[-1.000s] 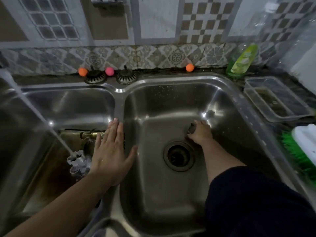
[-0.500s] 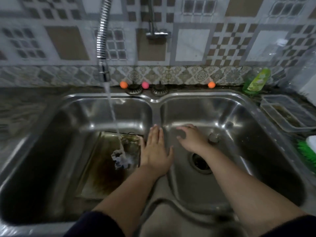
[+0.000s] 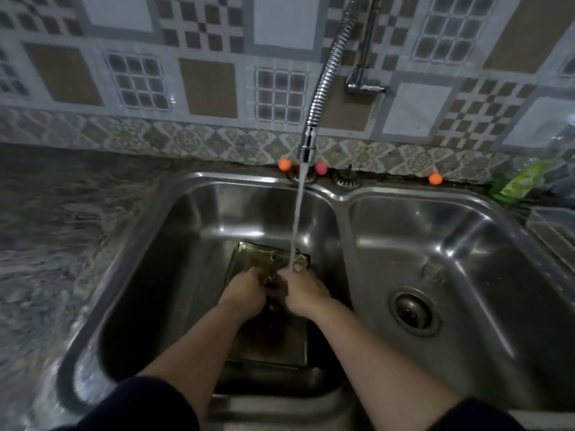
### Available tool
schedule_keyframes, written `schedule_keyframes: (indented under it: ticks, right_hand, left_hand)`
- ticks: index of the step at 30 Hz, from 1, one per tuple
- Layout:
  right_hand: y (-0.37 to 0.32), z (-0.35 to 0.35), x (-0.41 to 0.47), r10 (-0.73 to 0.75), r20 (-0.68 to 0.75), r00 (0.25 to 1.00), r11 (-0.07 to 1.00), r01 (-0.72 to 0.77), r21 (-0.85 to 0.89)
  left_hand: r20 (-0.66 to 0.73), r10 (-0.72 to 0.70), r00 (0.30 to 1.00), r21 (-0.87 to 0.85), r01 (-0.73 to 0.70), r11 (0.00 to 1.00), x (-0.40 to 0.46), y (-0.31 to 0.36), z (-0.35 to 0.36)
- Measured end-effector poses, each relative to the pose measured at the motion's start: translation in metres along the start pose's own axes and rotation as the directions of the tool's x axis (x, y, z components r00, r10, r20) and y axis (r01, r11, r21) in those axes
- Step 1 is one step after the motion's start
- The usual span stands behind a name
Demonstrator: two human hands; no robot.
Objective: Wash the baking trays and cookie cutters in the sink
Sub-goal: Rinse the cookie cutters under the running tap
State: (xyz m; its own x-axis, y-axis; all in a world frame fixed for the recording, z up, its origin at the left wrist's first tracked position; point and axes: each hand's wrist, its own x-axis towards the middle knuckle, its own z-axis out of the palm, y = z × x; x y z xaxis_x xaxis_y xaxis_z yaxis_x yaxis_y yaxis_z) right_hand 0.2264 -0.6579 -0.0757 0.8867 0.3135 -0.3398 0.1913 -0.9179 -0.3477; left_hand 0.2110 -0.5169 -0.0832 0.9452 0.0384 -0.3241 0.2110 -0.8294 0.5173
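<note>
Two stainless steel sink basins [image 3: 435,231], one flexible chrome faucet hose [image 3: 326,76], two orange balls [image 3: 284,164], one pink ball [image 3: 321,168] at twelve o'clock, two metal strainer plugs [image 3: 346,181], two bare hands [image 3: 245,290].

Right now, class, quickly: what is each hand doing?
Left hand: fingers curled, over the baking tray; what it holds cannot be told.
Right hand: curled under the water stream; contents unclear.

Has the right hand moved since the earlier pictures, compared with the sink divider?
Yes. The right hand crossed the sink divider from the right basin into the left basin, and now meets the left hand over the baking tray.
</note>
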Motion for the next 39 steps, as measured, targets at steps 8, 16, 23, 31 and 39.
schedule_keyframes:
  ticks: [8, 16, 23, 31, 39]
  right_hand:
    - [-0.015, 0.016, 0.007, 0.07, -0.163, 0.984, 0.979, -0.036, 0.203]
    - [-0.017, -0.005, -0.011, 0.214, -0.111, 0.97, 0.756, -0.093, 0.648]
    - [-0.005, -0.021, -0.012, 0.125, -0.453, 0.883, 0.972, -0.018, 0.233]
    - [-0.002, -0.015, -0.025, 0.207, -0.287, 0.935, 0.763, 0.029, 0.646]
    - [-0.006, -0.03, -0.015, 0.146, 0.07, 0.987, 0.026, -0.074, 0.997]
  left_hand:
    - [0.085, -0.177, 0.981, -0.388, 0.196, 0.901, 0.008, -0.007, 0.006]
    - [0.019, -0.091, 0.996, -0.568, 0.085, 0.819, -0.003, 0.003, 0.001]
    - [0.052, -0.098, 0.994, -0.725, 0.105, 0.681, -0.016, 0.035, 0.004]
    - [0.355, -0.2, 0.913, -0.878, 0.399, 0.264, -0.014, 0.062, -0.013]
    - [-0.018, -0.002, 1.0, -0.921, -0.016, 0.389, -0.027, 0.064, -0.011]
